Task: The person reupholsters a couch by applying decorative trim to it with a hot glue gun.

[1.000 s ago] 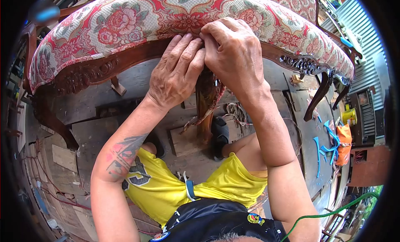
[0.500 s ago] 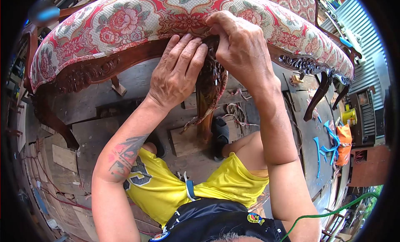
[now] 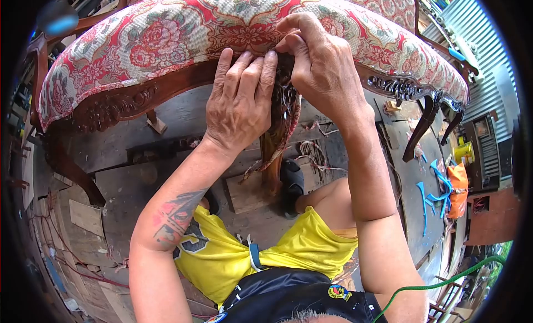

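Observation:
A sofa seat (image 3: 161, 42) in floral red-and-cream upholstery stands before me, with a dark carved wooden frame (image 3: 116, 106) beneath its fabric edge. My left hand (image 3: 239, 98) lies along the lower edge of the fabric, its fingers stretched and tips pressed on the seam. Just right of it, the thumb and forefinger of my right hand (image 3: 325, 62) pinch at that edge above the front middle leg (image 3: 272, 156). From there a narrow strip of patterned trim (image 3: 292, 120) hangs down beside the leg. The exact spot between my right fingertips is partly hidden.
Coiled trim or cord (image 3: 313, 153) lies on the plank floor behind the leg. Blue strips (image 3: 441, 184) and an orange bag (image 3: 457, 189) are at the right, near a yellow can (image 3: 464, 153). A green cord (image 3: 444, 284) crosses the lower right.
My left hand has shifted slightly right and down, with its fingers a little more apart and bent. My right fingertips have drawn closer together at the fabric edge.

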Tool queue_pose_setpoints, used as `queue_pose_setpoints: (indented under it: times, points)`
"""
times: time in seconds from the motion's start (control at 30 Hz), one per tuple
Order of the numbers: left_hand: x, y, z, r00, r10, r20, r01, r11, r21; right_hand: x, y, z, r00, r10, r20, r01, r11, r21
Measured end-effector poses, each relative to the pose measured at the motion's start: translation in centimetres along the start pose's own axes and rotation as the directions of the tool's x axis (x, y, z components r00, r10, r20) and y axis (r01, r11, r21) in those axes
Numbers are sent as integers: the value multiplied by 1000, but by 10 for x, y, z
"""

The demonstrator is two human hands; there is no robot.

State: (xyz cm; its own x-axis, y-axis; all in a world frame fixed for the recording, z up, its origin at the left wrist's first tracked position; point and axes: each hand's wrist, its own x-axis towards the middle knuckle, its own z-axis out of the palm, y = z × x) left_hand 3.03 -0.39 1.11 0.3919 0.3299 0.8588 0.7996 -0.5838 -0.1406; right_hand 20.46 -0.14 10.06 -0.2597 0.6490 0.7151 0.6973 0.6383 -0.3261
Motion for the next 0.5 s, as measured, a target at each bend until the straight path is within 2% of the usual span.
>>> queue_pose_setpoints:
  times: [0.27,0.37,0.5]
  points:
    - [4,6,-2,999,-37,5,37,999,-8,1,-4,0,997,71,-9,-72,997,-37]
    - [6,7,-3,997,-58,41,59,998,-11,2,-3,-2,995,101,5,-101,995,-22]
    - [7,8,-2,997,-71,14,71,997,-16,3,1,-5,994,111,-11,-110,992,66]
